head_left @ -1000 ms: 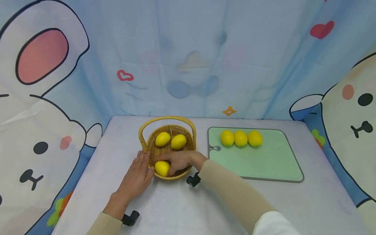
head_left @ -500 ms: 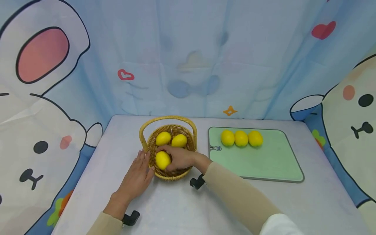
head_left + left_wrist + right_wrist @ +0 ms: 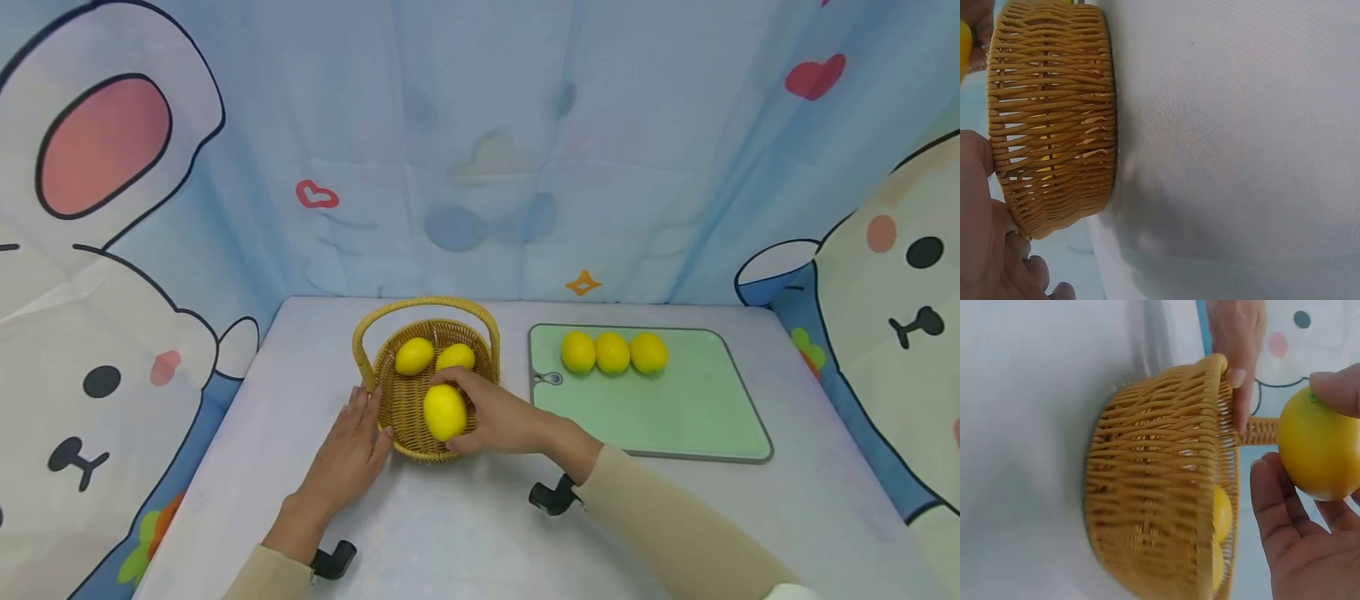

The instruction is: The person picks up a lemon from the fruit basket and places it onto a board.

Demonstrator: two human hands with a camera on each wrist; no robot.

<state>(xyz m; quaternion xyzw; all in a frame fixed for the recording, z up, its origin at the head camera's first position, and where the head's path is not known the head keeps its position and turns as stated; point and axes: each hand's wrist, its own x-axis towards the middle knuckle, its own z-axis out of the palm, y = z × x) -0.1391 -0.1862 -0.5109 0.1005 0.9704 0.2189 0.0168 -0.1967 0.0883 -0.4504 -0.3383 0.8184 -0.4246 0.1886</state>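
Sitting gripped within right hand (image 3: 500, 417), lemon (image 3: 445, 412)

- Left hand (image 3: 345, 454): back upward, left fingers (image 3: 360, 410) extended forward, left thumb (image 3: 383, 443) spread to their right.
- Right hand (image 3: 501, 412): near and right of the left hand, bent in a grip, right thumb (image 3: 1339, 392) opposite the right fingers (image 3: 1271, 503).
- Left wrist (image 3: 302, 508) and left arm (image 3: 270, 573), beige-sleeved: behind the left hand.
- Right wrist (image 3: 572, 446) and right arm (image 3: 675, 525), likewise beige-sleeved: slanting back and rightward from the right hand.
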